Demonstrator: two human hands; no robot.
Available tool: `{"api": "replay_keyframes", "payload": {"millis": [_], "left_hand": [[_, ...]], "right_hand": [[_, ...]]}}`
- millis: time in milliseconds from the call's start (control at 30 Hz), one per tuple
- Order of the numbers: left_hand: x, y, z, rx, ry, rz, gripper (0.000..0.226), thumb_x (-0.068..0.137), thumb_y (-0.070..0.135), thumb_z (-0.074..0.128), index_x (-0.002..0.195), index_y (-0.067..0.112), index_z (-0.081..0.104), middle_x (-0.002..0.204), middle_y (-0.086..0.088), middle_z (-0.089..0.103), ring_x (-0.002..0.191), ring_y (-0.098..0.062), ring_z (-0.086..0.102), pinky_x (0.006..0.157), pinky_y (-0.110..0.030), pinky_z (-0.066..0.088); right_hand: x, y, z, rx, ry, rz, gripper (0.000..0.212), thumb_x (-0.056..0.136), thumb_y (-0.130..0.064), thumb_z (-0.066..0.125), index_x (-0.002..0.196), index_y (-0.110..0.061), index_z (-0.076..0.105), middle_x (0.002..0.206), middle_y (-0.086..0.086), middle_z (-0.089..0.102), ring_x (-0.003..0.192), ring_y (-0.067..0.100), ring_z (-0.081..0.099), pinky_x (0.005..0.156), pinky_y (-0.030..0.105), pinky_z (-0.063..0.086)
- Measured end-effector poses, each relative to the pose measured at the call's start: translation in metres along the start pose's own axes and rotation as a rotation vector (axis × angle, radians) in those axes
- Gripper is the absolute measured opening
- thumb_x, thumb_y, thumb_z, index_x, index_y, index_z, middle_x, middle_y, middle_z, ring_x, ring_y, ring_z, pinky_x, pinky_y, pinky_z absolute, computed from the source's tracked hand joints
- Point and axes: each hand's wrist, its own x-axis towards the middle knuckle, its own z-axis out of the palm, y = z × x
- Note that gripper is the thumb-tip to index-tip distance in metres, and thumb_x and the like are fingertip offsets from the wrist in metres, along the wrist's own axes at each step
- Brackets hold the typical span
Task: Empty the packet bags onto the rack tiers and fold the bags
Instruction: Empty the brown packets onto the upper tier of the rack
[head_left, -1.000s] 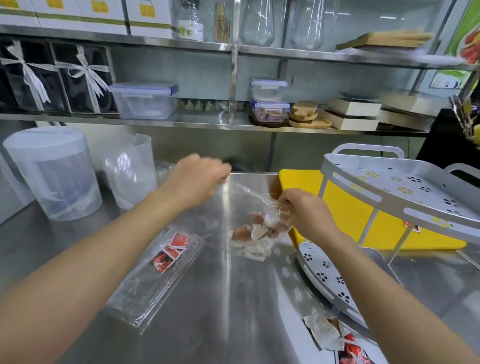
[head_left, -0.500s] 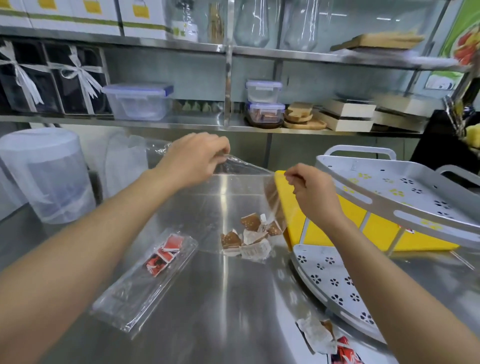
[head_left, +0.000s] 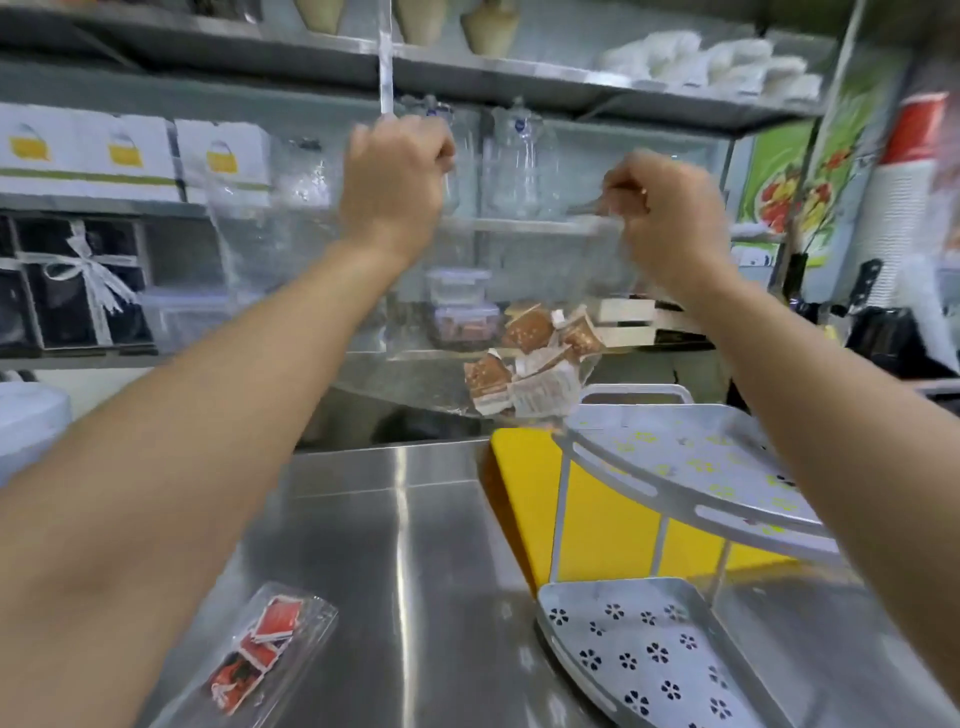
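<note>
The left hand (head_left: 395, 187) and the right hand (head_left: 662, 208) are each pinching an upper edge of a clear bag (head_left: 415, 332), holding it high above the table (head_left: 395, 545) with its brown packets (head_left: 530, 358) gathering in the lower corner just over the rack's top tier (head_left: 691, 462). Both that tier and the bottom tier (head_left: 644, 654) are showing no packets, so the emptying is seemingly only beginning. A 2nd bag of red packets (head_left: 260, 649) is lying full on the table, and no folding is done.

1 head view (wide-angle) looks forward and down, close over the steel counter (head_left: 395, 545).
</note>
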Motion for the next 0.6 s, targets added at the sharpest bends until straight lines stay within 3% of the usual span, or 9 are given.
{"api": "replay_keyframes", "payload": {"millis": [133, 267, 367, 467, 533, 600], "left_hand": [[0.025, 0.036, 0.023, -0.108, 0.058, -0.053, 0.019, 0.091, 0.012, 0.044, 0.096, 0.005, 0.062, 0.101, -0.014, 0.067, 0.099, -0.031, 0.055, 0.087, -0.036, 0.033], [0.017, 0.075, 0.048, -0.209, -0.022, -0.026, 0.019, 0.092, 0.013, 0.046, 0.096, 0.006, 0.062, 0.1, -0.014, 0.067, 0.099, -0.03, 0.054, 0.086, -0.036, 0.032], [-0.007, 0.093, 0.067, -0.115, -0.253, -0.035, 0.017, 0.09, 0.014, 0.048, 0.098, 0.013, 0.063, 0.105, -0.011, 0.067, 0.105, -0.028, 0.051, 0.089, -0.036, 0.028], [-0.02, 0.109, 0.082, -0.048, -0.58, -0.07, 0.031, 0.084, 0.017, 0.052, 0.114, 0.023, 0.053, 0.126, -0.009, 0.055, 0.122, -0.026, 0.038, 0.098, -0.039, 0.023], [-0.018, 0.127, 0.084, -0.092, -0.653, 0.004, 0.053, 0.077, 0.022, 0.057, 0.128, 0.027, 0.04, 0.136, -0.007, 0.042, 0.129, -0.025, 0.027, 0.102, -0.04, 0.019], [-0.011, 0.148, 0.078, -0.218, -0.624, 0.126, 0.066, 0.074, 0.03, 0.062, 0.133, 0.031, 0.033, 0.14, -0.003, 0.034, 0.133, -0.021, 0.02, 0.107, -0.041, 0.011]], "right_hand": [[0.027, 0.017, -0.043, -0.189, 0.038, 0.024, 0.025, 0.089, -0.007, 0.042, 0.104, -0.011, 0.061, 0.108, 0.016, 0.066, 0.097, 0.036, 0.059, 0.083, 0.046, 0.049], [0.01, 0.049, -0.071, -0.32, 0.04, 0.027, 0.024, 0.088, -0.003, 0.043, 0.102, -0.009, 0.062, 0.105, 0.015, 0.067, 0.095, 0.034, 0.059, 0.078, 0.042, 0.049], [-0.02, 0.071, -0.07, -0.302, -0.159, 0.067, 0.022, 0.088, -0.004, 0.046, 0.099, -0.009, 0.064, 0.103, 0.015, 0.068, 0.093, 0.034, 0.06, 0.078, 0.043, 0.05], [-0.044, 0.086, -0.074, -0.23, -0.289, 0.094, 0.019, 0.086, -0.003, 0.05, 0.096, -0.005, 0.066, 0.097, 0.013, 0.07, 0.09, 0.03, 0.061, 0.081, 0.047, 0.051], [-0.048, 0.091, -0.082, -0.166, -0.301, 0.143, 0.019, 0.086, -0.003, 0.052, 0.096, -0.005, 0.067, 0.096, 0.01, 0.07, 0.09, 0.027, 0.062, 0.084, 0.048, 0.051], [-0.047, 0.091, -0.088, -0.106, -0.286, 0.161, 0.016, 0.086, -0.004, 0.054, 0.097, -0.007, 0.067, 0.092, 0.006, 0.068, 0.089, 0.024, 0.063, 0.085, 0.044, 0.051]]}}
